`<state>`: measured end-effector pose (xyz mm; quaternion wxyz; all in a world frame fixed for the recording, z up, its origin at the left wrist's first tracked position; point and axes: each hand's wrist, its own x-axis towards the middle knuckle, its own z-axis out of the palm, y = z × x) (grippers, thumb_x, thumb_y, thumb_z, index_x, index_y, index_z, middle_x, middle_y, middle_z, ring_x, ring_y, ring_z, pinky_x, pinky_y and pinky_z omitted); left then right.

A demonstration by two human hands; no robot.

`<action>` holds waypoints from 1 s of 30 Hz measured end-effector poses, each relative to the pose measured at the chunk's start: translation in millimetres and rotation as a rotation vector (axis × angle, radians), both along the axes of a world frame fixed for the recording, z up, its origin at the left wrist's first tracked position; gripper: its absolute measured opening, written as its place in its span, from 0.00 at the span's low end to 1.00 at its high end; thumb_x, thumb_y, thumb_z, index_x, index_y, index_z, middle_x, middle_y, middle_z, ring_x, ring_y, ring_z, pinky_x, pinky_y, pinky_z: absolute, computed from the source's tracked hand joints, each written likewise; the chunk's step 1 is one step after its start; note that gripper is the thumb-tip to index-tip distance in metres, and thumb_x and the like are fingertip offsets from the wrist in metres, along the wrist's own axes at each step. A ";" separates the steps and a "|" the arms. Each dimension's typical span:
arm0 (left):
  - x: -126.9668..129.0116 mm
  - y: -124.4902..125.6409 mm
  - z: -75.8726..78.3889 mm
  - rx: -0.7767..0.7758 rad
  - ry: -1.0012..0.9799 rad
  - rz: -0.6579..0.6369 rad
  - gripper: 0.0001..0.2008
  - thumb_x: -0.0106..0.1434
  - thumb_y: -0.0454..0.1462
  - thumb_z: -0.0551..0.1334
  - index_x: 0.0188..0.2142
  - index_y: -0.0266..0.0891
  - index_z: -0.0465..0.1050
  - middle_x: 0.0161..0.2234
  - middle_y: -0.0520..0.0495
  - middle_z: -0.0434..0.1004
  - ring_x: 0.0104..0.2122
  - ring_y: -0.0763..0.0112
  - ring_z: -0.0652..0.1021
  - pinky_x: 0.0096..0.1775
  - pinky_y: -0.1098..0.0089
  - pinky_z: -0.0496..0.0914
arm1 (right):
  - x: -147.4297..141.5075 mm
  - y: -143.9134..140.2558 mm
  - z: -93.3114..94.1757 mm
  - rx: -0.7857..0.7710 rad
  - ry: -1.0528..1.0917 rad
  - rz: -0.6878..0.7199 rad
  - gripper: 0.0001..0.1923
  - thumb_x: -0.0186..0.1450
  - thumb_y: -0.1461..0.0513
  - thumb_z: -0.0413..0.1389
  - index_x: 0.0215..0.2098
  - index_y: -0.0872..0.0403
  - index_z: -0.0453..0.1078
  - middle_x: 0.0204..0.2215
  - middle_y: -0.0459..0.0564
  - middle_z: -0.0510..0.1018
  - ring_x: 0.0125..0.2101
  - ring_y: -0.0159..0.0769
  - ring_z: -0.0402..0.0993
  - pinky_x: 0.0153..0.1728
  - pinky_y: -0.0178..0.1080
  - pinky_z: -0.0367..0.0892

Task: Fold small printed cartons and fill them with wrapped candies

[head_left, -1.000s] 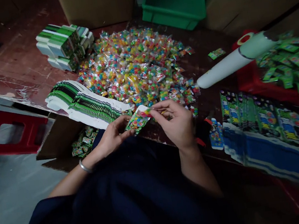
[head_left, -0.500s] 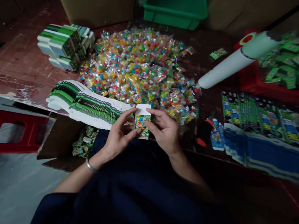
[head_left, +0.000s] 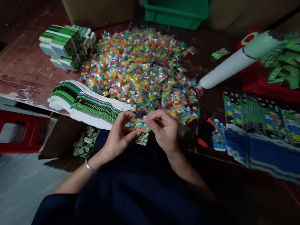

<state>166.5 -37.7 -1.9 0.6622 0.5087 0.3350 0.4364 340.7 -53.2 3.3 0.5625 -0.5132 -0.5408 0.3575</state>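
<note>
L hand [head_left: 118, 138] is gripping a small printed candy box [head_left: 142, 128] by its L side, thumb in front, fingers behind. R hand [head_left: 166, 130] is bringing thumb + index tip together at the box's upper R corner; can't tell if they're pinching it or just touching. Box is sitting btwn both hands, tilted, just off the table's [head_left: 27, 76] near edge. A silver bracelet [head_left: 90, 166] is circling the L wrist.

Just L of the hands, a fanned row of flat cartons [head_left: 89, 106] is lying along the near edge; below that edge an open cardboard box [head_left: 58, 139] is holding wrapped pcs [head_left: 86, 140]. Beyond the fingers, a big pile of clear candy packets [head_left: 138, 69] is covering mid-table, w/ bundled cartons [head_left: 60, 43] stacking up on its L.

R of the hands, nr the near edge, an orange-and-black tool [head_left: 205, 134] is lying beside a small blue box [head_left: 219, 138], then overlapping printed sleeves [head_left: 266, 121]. A green plastic bin [head_left: 169, 17] is standing toward the far edge.
</note>
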 end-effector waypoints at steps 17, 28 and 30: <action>-14.0 -2.1 3.8 0.096 0.193 -0.115 0.19 0.68 0.37 0.67 0.58 0.39 0.74 0.54 0.39 0.77 0.39 0.70 0.80 0.39 0.71 0.78 | 6.7 2.0 11.1 -0.010 -0.115 0.065 0.14 0.69 0.58 0.62 0.25 0.50 0.74 0.31 0.47 0.82 0.34 0.35 0.78 0.38 0.40 0.74; -133.4 36.2 51.2 0.200 0.843 -0.277 0.12 0.66 0.42 0.68 0.48 0.41 0.80 0.43 0.42 0.85 0.39 0.59 0.84 0.40 0.65 0.78 | 20.5 5.2 -29.3 0.092 -0.619 0.390 0.28 0.63 0.63 0.70 0.61 0.48 0.72 0.57 0.54 0.81 0.61 0.49 0.75 0.59 0.55 0.77; -155.0 41.1 52.4 0.249 0.917 -0.290 0.12 0.62 0.41 0.70 0.45 0.43 0.82 0.42 0.44 0.87 0.38 0.57 0.84 0.40 0.64 0.78 | 17.5 9.3 -33.4 0.118 -0.769 0.475 0.31 0.61 0.66 0.71 0.61 0.48 0.71 0.59 0.54 0.79 0.63 0.51 0.73 0.63 0.58 0.74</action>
